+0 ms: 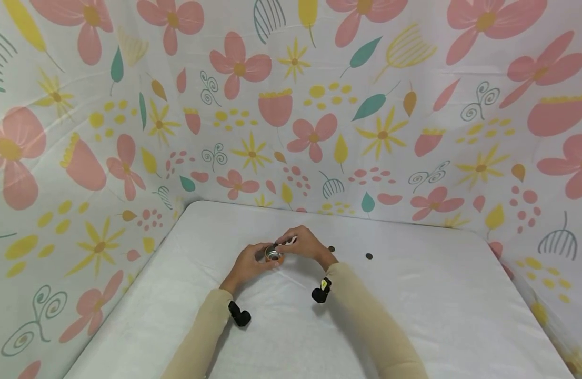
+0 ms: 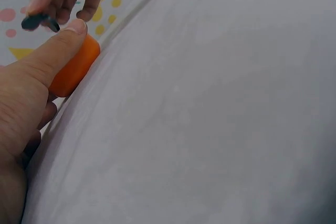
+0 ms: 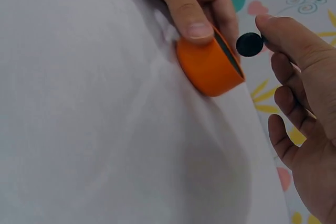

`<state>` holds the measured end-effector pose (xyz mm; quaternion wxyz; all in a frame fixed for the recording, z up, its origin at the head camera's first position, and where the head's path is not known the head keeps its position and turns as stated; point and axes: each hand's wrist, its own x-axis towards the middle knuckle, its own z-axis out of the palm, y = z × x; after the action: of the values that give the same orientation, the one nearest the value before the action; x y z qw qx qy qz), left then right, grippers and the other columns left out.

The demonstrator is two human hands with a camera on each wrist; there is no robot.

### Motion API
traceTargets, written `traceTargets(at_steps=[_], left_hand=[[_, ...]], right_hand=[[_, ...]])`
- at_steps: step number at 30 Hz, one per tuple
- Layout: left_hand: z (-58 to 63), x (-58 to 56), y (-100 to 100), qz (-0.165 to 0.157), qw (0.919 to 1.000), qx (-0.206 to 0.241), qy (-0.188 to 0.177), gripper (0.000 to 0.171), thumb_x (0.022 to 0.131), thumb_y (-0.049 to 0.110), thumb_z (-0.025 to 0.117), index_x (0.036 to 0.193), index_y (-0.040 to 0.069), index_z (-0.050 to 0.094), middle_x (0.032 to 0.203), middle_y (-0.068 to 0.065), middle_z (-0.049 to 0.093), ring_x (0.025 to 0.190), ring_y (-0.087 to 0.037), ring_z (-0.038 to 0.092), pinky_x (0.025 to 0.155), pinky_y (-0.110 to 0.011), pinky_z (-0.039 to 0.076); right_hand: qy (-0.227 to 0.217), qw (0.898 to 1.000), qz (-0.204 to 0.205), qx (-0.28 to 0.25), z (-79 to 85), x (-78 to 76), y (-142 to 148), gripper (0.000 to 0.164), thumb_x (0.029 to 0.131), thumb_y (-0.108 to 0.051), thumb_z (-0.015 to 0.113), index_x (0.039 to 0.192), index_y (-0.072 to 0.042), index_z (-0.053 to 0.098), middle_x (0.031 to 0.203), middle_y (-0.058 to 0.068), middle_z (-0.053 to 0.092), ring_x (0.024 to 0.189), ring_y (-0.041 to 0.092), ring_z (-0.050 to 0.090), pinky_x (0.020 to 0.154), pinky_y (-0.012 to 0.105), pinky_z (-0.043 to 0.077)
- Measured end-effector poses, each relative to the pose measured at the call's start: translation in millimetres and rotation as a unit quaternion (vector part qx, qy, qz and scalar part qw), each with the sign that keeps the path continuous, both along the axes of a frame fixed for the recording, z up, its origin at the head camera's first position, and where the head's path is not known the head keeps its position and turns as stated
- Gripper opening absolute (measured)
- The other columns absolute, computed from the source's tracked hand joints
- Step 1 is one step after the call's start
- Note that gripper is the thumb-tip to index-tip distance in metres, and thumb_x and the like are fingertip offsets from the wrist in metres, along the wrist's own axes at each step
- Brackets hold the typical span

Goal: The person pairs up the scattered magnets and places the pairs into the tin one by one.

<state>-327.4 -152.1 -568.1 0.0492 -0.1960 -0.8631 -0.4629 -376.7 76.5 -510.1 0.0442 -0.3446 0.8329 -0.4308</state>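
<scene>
My left hand [image 1: 247, 264] grips a small round orange container [image 3: 207, 69], its thumb lying on the outer wall near the rim. In the head view the container's inside looks silvery and its opening faces up. Just over that opening is my right hand [image 1: 304, 245], pinching a small dark disc [image 3: 249, 44] between thumb and forefinger. Its other fingers are loosely bent in the right wrist view. The left wrist view shows the dark disc [image 2: 32, 21] with a second dark edge beside it, close above the container.
Two more dark discs lie on the white-covered table to the right of my hands, a nearer one [image 1: 331, 249] and a farther one [image 1: 369, 256]. Flower-printed cloth [image 1: 314, 137] walls in the table at the back and sides. Each wrist carries a black camera [image 1: 239, 315].
</scene>
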Motion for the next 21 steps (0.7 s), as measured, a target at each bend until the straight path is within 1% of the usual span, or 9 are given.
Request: traceTargets(at_steps=[4,8,15,18,21], left_hand=[[-0.9,0.5,0.0,-0.002,1.0,-0.003,0.007,0.064,0.084,0.041,0.085,0.137,0.01,0.066,0.135,-0.006,0.067,0.127,-0.027,0.06,0.109,-0.051,0.044],[-2.5,-0.5,-0.7,-0.006,0.9999,-0.005,0.008,0.062,0.085,0.039,0.085,0.137,0.011,0.066,0.135,-0.005,0.067,0.126,-0.025,0.061,0.109,-0.05,0.045],[-2.7,-1.1,0.3,-0.001,0.9999,-0.007,-0.008,0.063,0.084,0.042,0.085,0.138,0.014,0.065,0.137,-0.002,0.066,0.128,-0.022,0.06,0.11,-0.047,0.045],[-1.2,-0.2,0.7,-0.004,1.0,-0.007,-0.001,0.063,0.085,0.042,0.084,0.138,0.013,0.065,0.136,-0.003,0.066,0.128,-0.022,0.06,0.109,-0.047,0.045],[0.2,0.9,0.5,-0.003,0.9999,-0.007,0.01,0.063,0.085,0.041,0.085,0.137,0.012,0.066,0.135,-0.004,0.067,0.125,-0.024,0.061,0.108,-0.05,0.046]], right_hand=[[-0.009,1.0,-0.004,-0.005,-7.8,-0.4,-4.9,0.018,0.087,-0.025,0.084,0.103,-0.016,0.083,0.098,-0.006,0.077,0.09,0.008,0.068,0.075,0.025,0.055],[-0.017,1.0,-0.007,-0.01,-13.5,-0.6,-6.0,0.021,0.085,-0.022,0.086,0.104,-0.013,0.083,0.095,-0.005,0.077,0.086,0.009,0.068,0.071,0.024,0.053],[-0.021,1.0,-0.013,0.0,-17.1,0.3,-4.6,0.019,0.085,-0.024,0.086,0.102,-0.018,0.083,0.093,-0.007,0.076,0.083,0.01,0.066,0.068,0.025,0.052],[-0.017,1.0,-0.019,0.001,-17.8,0.6,-3.0,0.021,0.086,-0.027,0.085,0.105,-0.018,0.083,0.096,-0.007,0.076,0.083,0.011,0.065,0.069,0.026,0.053],[-0.014,1.0,-0.021,-0.004,-16.7,2.2,-0.4,0.024,0.087,-0.028,0.084,0.108,-0.016,0.082,0.098,-0.005,0.075,0.087,0.013,0.064,0.073,0.028,0.054]])
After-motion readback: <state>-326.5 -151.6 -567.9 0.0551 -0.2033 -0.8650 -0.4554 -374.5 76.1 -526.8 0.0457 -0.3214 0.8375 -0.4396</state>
